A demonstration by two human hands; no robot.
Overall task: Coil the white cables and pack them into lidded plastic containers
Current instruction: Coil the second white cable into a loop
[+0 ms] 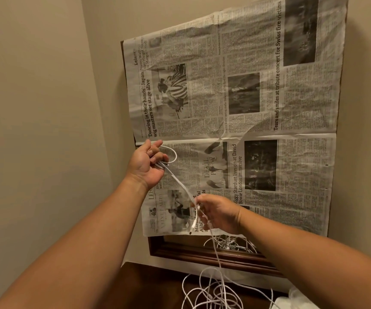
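Left hand (148, 167) grips a looped white cable (181, 182) at the left edge of the newspaper (258, 108); right hand (219, 214) pinches it near the newspaper bottom, slack trailing to the tangle (213, 295) on the tabletop (146, 286) below.

Newspaper (235, 108) (creased) covers a wood-framed mirror (175, 253) above a dark table (148, 286).

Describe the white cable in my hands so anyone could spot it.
Find the big newspaper sheet on the wall. Before it, a thin white cable stretches between left hand and right hand. Unlike the tangled white cables below, it's lifted, nearly straight.
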